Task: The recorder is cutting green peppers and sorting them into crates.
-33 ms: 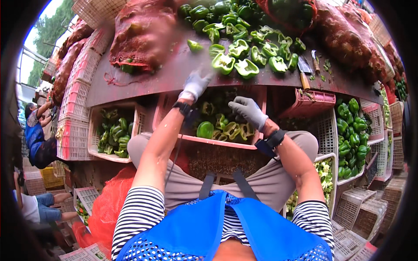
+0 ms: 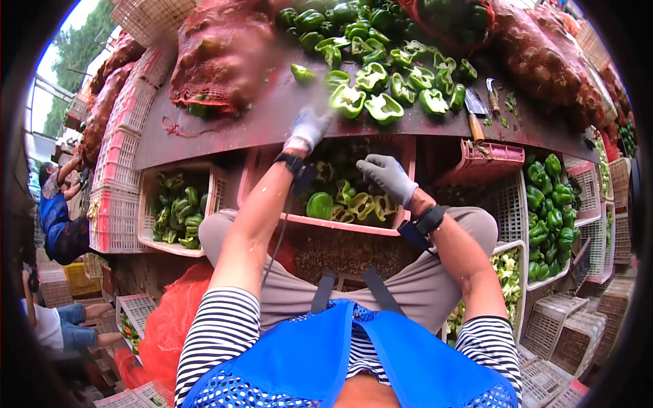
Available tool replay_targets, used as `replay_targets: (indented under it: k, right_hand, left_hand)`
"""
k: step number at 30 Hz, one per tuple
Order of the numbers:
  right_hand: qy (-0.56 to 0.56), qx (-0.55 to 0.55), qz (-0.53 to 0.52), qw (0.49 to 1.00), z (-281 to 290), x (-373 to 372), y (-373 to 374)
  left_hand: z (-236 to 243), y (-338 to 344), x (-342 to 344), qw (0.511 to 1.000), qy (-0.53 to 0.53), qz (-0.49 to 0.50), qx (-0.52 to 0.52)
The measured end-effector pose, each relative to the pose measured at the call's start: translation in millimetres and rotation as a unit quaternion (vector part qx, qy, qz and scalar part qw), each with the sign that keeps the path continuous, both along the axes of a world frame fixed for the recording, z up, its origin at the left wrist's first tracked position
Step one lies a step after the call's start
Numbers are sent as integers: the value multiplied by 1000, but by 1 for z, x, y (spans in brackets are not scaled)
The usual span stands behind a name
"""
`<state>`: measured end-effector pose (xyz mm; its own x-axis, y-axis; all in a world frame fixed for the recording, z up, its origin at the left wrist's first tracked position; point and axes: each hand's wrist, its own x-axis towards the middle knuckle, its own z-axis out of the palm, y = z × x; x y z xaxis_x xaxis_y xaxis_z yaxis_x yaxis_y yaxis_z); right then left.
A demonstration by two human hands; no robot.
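My left hand (image 2: 308, 130), in a pale grey glove, is at the near edge of the dark table (image 2: 224, 144). A blur over its fingers hides whether they hold anything. My right hand (image 2: 389, 178), gloved too, hovers above a pink crate (image 2: 340, 226). Its fingers are bent and pressed together, pointing left; what they hold, if anything, does not show. Inside that crate lie cut green bell peppers (image 2: 361, 204) and a rounder green pepper (image 2: 320, 205). Halved bell peppers (image 2: 384, 107), pale insides showing, lie on the table beyond my hands, in front of a pile of whole ones (image 2: 340, 15).
A cleaver (image 2: 475, 103) and a small hooked knife (image 2: 492, 95) lie on the table at right. Crates of green peppers stand at left (image 2: 216, 204) and right (image 2: 566, 270). Red mesh sacks (image 2: 221, 58) flank the pile. Another person (image 2: 58, 204) works at far left.
My left hand has shifted very slightly. Otherwise the hands and the peppers look the same.
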<state>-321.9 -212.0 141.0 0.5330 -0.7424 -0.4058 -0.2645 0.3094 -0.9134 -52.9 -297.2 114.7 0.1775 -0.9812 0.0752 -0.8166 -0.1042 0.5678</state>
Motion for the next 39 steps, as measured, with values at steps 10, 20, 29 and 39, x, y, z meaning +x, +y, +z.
replay_targets:
  k: [10, 20, 29, 39]
  right_hand:
    - [185, -364, -48, 912, 32, -20, -13]
    - [291, -502, 36, 814, 9, 34, -8]
    - [178, -474, 99, 856, 28, 32, 47]
    - [331, -479, 142, 801, 48, 39, 86]
  left_hand:
    - [-47, -77, -22, 919, 388, 63, 6]
    - [14, 100, -39, 799, 599, 6, -57]
    - [61, 197, -63, 958, 216, 189, 15]
    - [76, 234, -90, 983, 117, 140, 17]
